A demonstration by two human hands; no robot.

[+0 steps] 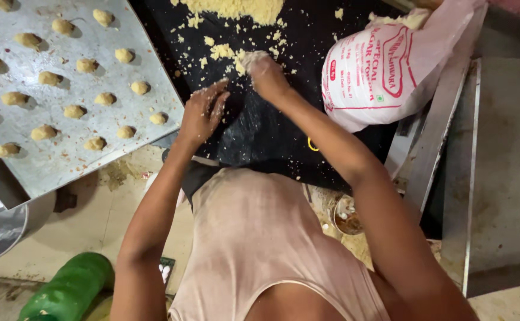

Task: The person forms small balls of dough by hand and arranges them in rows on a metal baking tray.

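On the black worktop (260,131), both hands work among yellow dough crumbs (221,52). Right hand (266,74) is closed, fingers pressed together around a small lump of dough (253,58) at the edge of the scattered crumbs. Left hand (203,113) lies just beside it, fingers loosely spread and dusted with crumbs, palm turned toward the right hand; whether it holds anything I cannot tell. A larger dough pile (236,9) sits at the far edge of the worktop, well apart from the hands. Left of the worktop, a grey metal tray (52,160) carries rows of small shaped dough balls (72,111), each apart from the next. Right of the hands, a white and pink sack (385,71) leans on the worktop, its mouth open, dough bits at its top. A green cylinder (69,288) lies on the floor below the tray
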